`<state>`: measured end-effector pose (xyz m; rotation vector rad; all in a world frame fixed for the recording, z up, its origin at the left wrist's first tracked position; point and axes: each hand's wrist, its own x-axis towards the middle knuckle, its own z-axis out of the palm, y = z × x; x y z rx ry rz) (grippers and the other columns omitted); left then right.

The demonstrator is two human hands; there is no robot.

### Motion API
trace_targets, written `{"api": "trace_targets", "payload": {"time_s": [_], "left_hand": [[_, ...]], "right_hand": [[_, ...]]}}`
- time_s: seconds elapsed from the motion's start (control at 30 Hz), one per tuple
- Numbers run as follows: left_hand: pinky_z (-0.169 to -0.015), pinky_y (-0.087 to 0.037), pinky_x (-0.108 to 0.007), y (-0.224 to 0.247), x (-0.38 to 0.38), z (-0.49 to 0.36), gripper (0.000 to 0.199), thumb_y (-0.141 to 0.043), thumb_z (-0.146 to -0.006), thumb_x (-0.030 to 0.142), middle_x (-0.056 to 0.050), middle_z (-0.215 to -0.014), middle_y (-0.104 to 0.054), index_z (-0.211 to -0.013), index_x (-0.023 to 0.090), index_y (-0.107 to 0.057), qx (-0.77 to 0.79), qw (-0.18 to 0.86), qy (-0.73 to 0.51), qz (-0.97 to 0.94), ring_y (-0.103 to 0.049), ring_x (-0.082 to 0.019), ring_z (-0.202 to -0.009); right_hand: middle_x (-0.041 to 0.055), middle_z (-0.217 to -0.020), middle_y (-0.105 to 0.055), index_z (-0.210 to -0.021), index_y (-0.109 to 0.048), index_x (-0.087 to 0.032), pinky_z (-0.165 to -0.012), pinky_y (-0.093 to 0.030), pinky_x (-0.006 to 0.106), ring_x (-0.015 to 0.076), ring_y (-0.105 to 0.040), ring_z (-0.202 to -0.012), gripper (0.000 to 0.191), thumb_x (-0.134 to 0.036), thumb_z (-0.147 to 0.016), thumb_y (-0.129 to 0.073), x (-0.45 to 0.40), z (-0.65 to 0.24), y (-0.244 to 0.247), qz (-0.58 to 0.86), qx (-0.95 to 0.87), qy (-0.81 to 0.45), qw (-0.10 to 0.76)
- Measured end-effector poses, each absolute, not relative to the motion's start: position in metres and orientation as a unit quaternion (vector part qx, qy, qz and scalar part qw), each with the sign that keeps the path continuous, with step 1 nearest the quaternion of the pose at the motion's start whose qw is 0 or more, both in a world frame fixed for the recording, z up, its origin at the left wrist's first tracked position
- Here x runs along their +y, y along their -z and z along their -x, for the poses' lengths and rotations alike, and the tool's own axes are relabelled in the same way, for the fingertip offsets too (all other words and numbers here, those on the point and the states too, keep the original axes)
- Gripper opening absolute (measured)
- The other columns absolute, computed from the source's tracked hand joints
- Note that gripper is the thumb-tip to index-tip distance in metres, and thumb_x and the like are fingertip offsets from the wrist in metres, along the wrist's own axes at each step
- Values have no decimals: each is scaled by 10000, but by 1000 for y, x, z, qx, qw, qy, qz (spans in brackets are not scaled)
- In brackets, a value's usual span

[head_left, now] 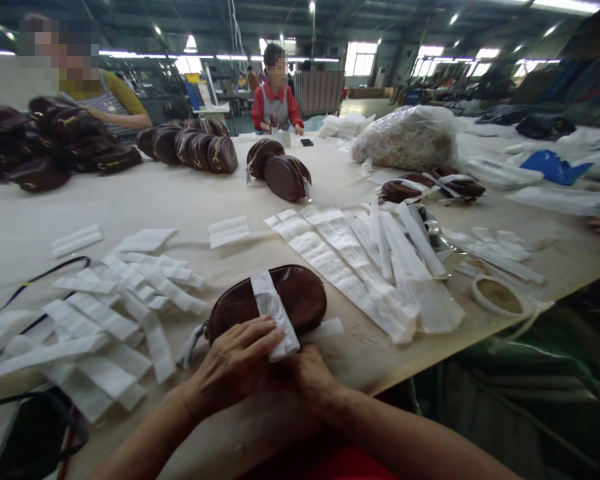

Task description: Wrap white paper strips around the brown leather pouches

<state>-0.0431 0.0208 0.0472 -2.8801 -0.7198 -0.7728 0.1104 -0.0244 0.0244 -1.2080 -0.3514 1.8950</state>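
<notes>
In front of me on the table lies a dark brown leather pouch (300, 293) with a zipper end and a wrapped pull at its left. A white paper strip (266, 293) runs across its top and down its near side. My left hand (243, 343) rests on the pouch's near left side, fingers closed over the strip and pressing it against the leather. Close by on the right, my right hand (310, 373) is curled at the pouch's near lower edge; its fingertips are hidden. Part of another white strip (330, 328) shows beside the pouch on the right.
Loose white strips (130, 313) lie at left, longer paper strips (350, 260) at right near a small round dish (497, 295). Brown pouches (287, 178) stand farther back. A plastic-wrapped bundle (407, 137) sits behind. Two people work across the table.
</notes>
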Motion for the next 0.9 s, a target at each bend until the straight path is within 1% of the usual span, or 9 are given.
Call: {"api": "trace_targets", "payload": {"time_s": [0.07, 0.2, 0.37, 0.4, 0.47, 0.53, 0.6, 0.73, 0.9], "left_hand": [[-883, -521, -323, -43, 19, 43, 314, -454, -888, 173, -118, -1139, -637, -1172, 155, -587, -237, 49, 240, 940, -580, -222, -1128], [-891, -500, -305, -31, 18, 41, 306, -420, -910, 123, -102, -1130, -643, -1159, 170, -592, -244, 89, 254, 932, -566, -209, -1152], [-910, -484, -318, -18, 17, 38, 311, -406, -918, 88, -110, -1142, -640, -1159, 160, -589, -257, 104, 283, 918, -552, -223, -1181], [-920, -480, -321, -17, 16, 37, 312, -409, -919, 87, -111, -1147, -639, -1168, 159, -583, -259, 104, 286, 917, -543, -226, -1194], [-937, -474, -324, -15, 15, 37, 312, -421, -918, 85, -110, -1146, -640, -1179, 159, -576, -260, 104, 289, 915, -533, -224, -1207], [-945, -473, -328, -15, 14, 37, 309, -436, -912, 77, -110, -1145, -642, -1176, 158, -577, -258, 108, 289, 916, -538, -225, -1204], [-940, -476, -328, -16, 14, 37, 308, -440, -906, 65, -111, -1138, -646, -1160, 157, -586, -256, 115, 293, 914, -551, -227, -1190], [-933, -477, -304, -17, 15, 36, 318, -407, -906, 53, -101, -1108, -662, -1130, 165, -603, -258, 120, 297, 912, -572, -211, -1166], [-927, -477, -309, -13, 17, 38, 341, -398, -897, 24, -113, -1130, -655, -1140, 153, -600, -254, 115, 282, 918, -566, -220, -1173]], "right_hand": [[-20, -512, -546, -582, -600, -133, -505, -390, 234, 116, -517, -511, 310, -337, -434, -780, -21, -114, -23, 492, -155, -752, 410], [-24, -534, -559, -634, -621, -130, -492, -386, 231, 117, -510, -510, 336, -374, -473, -785, -16, -122, -22, 509, -191, -742, 392], [-16, -534, -563, -648, -591, -128, -445, -394, 218, 100, -500, -449, 356, -446, -564, -731, -26, -155, -22, 516, -279, -746, 315], [-15, -539, -565, -657, -582, -135, -431, -389, 215, 99, -498, -439, 345, -448, -588, -710, -29, -167, -22, 532, -306, -722, 321], [-16, -563, -568, -704, -577, -151, -435, -394, 216, 101, -503, -454, 322, -456, -647, -661, -33, -193, -20, 586, -353, -619, 384], [-10, -622, -585, -781, -597, -162, -494, -418, 225, 109, -526, -530, 304, -454, -700, -622, -27, -216, -19, 634, -391, -480, 463], [0, -675, -604, -831, -627, -168, -551, -419, 235, 122, -536, -609, 298, -440, -712, -613, -10, -230, -17, 646, -415, -419, 485], [3, -623, -618, -702, -678, -148, -560, -396, 240, 120, -521, -592, 276, -412, -622, -659, 36, -230, -16, 595, -423, -542, 416], [24, -578, -637, -620, -698, -129, -625, -456, 274, 142, -572, -615, 296, -400, -502, -689, 57, -224, -22, 530, -411, -644, 366]]}}
